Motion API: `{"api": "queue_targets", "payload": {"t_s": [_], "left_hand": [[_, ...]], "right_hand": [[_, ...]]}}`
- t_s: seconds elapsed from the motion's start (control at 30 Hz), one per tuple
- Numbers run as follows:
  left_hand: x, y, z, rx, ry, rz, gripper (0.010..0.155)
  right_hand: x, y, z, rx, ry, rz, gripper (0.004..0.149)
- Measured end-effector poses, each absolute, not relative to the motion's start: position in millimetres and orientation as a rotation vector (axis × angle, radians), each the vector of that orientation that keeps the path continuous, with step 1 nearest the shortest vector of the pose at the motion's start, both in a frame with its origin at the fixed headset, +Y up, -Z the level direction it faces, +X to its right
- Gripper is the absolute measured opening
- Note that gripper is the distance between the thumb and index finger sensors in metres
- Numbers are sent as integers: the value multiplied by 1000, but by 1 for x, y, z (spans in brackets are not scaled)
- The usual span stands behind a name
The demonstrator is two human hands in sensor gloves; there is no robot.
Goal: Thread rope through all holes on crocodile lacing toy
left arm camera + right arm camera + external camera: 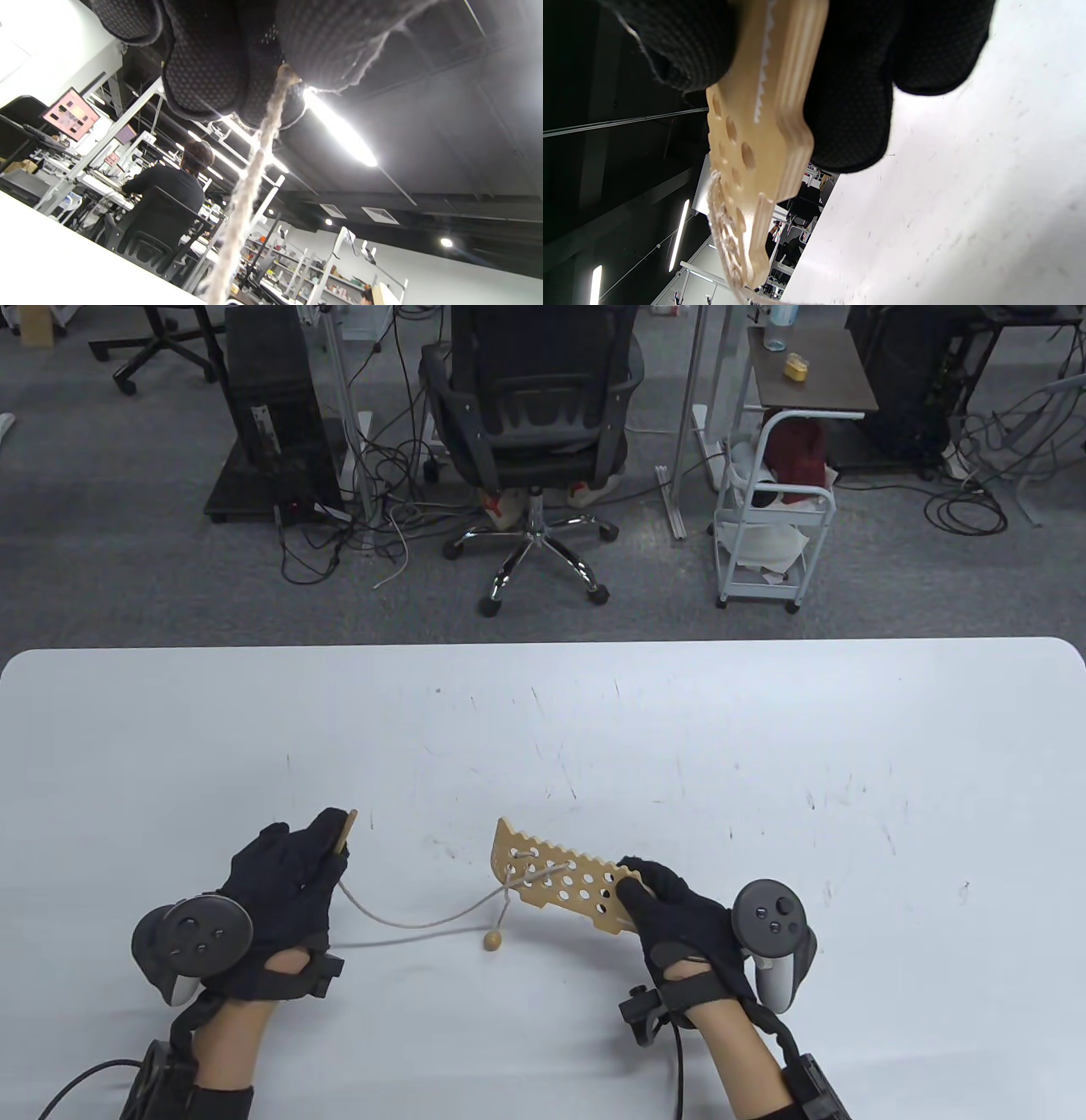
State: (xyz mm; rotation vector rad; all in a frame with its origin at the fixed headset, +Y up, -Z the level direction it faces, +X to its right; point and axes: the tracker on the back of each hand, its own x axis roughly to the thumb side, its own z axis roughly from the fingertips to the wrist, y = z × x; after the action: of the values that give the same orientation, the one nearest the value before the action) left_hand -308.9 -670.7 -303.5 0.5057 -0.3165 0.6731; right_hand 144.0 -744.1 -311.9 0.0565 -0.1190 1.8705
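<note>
**A:** Near the table's front edge, where's the toy? Who's got it?

**B:** Right hand has the flat pale plywood crocodile lacing board w/ rows of round holes. Fingers and thumb clamp one end; the rest sticks out leftward, tilted, lifted off the white table. Right wrist view shows the board edge-on between thumb and fingers, jagged teeth edge visible.

**A:** Why hold it by the end?

**B:** Prob. to keep the holes uncovered and both faces reachable, so the other hand can feed from either side.

**A:** And the rope?

**B:** Thin off-white cord is laced through a few holes at the board's far end, approx. the free tip. One tail hangs down to a small round wooden bead lying on the table just below the board; looks like a stopper so the cord can't pull through. The other run sags across the table to the left hand.

**A:** Left hand doing what?

**B:** Fingers curled, pinching a slim wooden needle stick tied to the cord's working end. Left wrist view shows the cord coming out from betw. the gloved fingertips. Hand sits well apart from the board, cord slack.

**A:** Progress?

**B:** Early, by the look of it. Most holes are still bare, esp. towards the right hand.
</note>
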Motion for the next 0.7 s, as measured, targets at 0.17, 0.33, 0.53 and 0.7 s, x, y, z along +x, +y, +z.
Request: {"api": "queue_targets", "payload": {"t_s": [0.17,0.33,0.53,0.7], "left_hand": [[-295,-676,-306,440,-369,687,56],[-275,-685,-307,341,-448,719,55],[-253,-693,-305,264,-519,721,51],[-238,-694,-301,221,-567,706,47]], "right_hand": [[139,-743,-310,80,-115,1879,45],[134,-743,-309,102,-118,1897,45],[129,-744,-309,128,-111,1931,45],[123,-743,-307,158,-111,1950,45]]}}
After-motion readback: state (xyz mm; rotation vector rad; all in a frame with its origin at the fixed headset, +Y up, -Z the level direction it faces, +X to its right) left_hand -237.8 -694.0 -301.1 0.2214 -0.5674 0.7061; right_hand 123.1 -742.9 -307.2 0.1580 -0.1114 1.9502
